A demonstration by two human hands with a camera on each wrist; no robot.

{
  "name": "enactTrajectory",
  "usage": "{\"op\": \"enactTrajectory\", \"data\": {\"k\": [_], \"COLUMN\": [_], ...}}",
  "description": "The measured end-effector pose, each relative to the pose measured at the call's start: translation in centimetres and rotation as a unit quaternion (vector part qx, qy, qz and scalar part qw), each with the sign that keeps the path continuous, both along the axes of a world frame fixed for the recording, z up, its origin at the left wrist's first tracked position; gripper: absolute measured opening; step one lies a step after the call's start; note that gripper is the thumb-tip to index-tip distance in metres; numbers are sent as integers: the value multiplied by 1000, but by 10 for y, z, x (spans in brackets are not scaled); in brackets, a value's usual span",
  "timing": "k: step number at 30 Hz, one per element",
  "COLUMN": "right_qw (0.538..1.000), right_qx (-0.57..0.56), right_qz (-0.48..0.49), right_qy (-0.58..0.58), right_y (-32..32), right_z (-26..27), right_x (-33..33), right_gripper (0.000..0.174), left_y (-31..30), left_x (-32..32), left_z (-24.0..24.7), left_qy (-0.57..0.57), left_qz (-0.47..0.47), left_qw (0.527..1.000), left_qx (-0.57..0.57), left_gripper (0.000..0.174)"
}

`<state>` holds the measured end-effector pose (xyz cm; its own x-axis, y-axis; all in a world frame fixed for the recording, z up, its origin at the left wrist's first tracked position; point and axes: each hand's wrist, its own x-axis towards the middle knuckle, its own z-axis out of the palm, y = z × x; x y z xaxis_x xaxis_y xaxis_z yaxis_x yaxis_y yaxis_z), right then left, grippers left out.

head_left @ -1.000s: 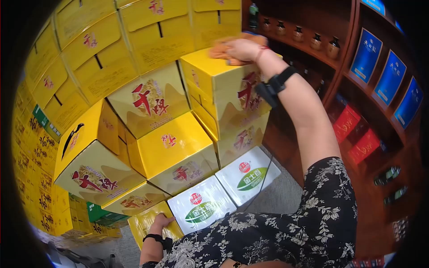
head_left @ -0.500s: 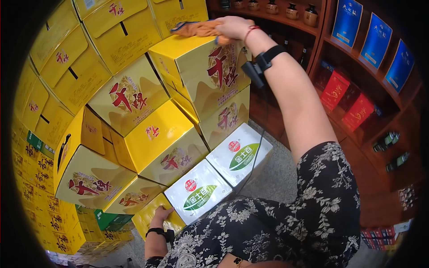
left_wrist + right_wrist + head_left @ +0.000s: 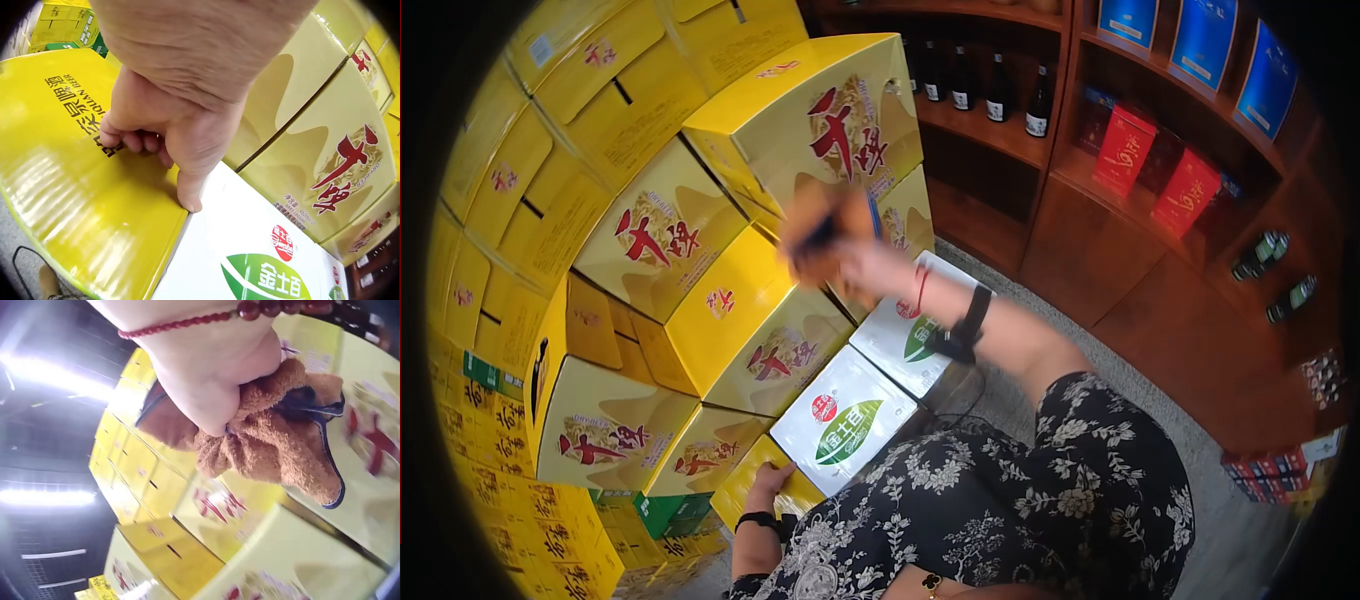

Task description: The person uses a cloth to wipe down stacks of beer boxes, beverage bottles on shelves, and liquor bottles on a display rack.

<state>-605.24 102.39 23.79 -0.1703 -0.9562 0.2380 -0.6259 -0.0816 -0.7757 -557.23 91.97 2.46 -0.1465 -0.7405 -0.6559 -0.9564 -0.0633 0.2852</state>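
My right hand [image 3: 875,268] grips a bunched orange-brown cloth [image 3: 269,440] with dark blue edging. In the head view the cloth blurs over the front of a tall gold carton [image 3: 800,110], above a lower yellow-topped carton [image 3: 735,315]. The right wrist view shows the thumb pressed into the cloth's folds; the other fingers are mostly hidden. Low in front of me, my left hand [image 3: 181,125] rests on a glossy yellow beer box [image 3: 56,187]. Its thumb touches the seam beside a white carton [image 3: 800,400] with a green leaf logo.
Stacked yellow cartons [image 3: 550,120] form a wall on the left and behind. A second white carton [image 3: 940,285] sits to the right of the first. Wooden shelves [image 3: 1000,130] on the right hold dark bottles [image 3: 1037,105], blue boxes [image 3: 1200,35] and red boxes [image 3: 1125,150].
My right hand has come off the top of the tall carton with the cloth, down and toward me past its front. The head view has shifted; my left hand stays on the yellow box.
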Motion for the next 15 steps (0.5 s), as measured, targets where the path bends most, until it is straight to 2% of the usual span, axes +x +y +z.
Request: {"op": "enactTrajectory", "data": {"k": [3, 5, 6, 7, 8, 11, 12, 13, 14, 15], "right_qw": [975, 961, 958, 947, 947, 952, 944, 948, 929, 906], "right_qx": [91, 111, 99, 27, 45, 161, 250, 214, 247, 233], "right_qz": [46, 99, 113, 100, 77, -27, -74, -64, -170, -234], "right_qy": [195, 235, 246, 304, 308, 258, 201, 228, 216, 267], "right_y": [3, 17, 28, 43, 41, 38, 35, 59, 42, 51], "right_z": [-142, -202, -203, -204, -196, -158, -148, -80, -147, -164], "right_x": [61, 91, 100, 104, 103, 61, 37, 16, -21, -49], "right_gripper": [32, 32, 32, 35, 33, 31, 33, 40, 41, 41], "left_y": [-2, -4, -7, -10, -5, -4, -4, -3, -4, -7], "left_x": [-2, 2, 6, 13, 5, 8, 10, 10, 12, 14], "left_z": [1, -4, -11, -17, -3, -11, -13, -16, -18, -23], "left_qy": [-2, 6, 19, 34, 12, 14, 6, 26, 46, 42], "left_qz": [-2, 2, 0, -2, -8, 10, 15, 13, 10, 13], "left_qw": [1000, 1000, 1000, 999, 1000, 1000, 1000, 1000, 999, 999], "left_qx": [17, 22, 19, 16, 23, 21, 24, 7, -9, -8], "left_gripper": [75, 74, 73, 72, 70, 71, 71, 71, 71, 71]}}
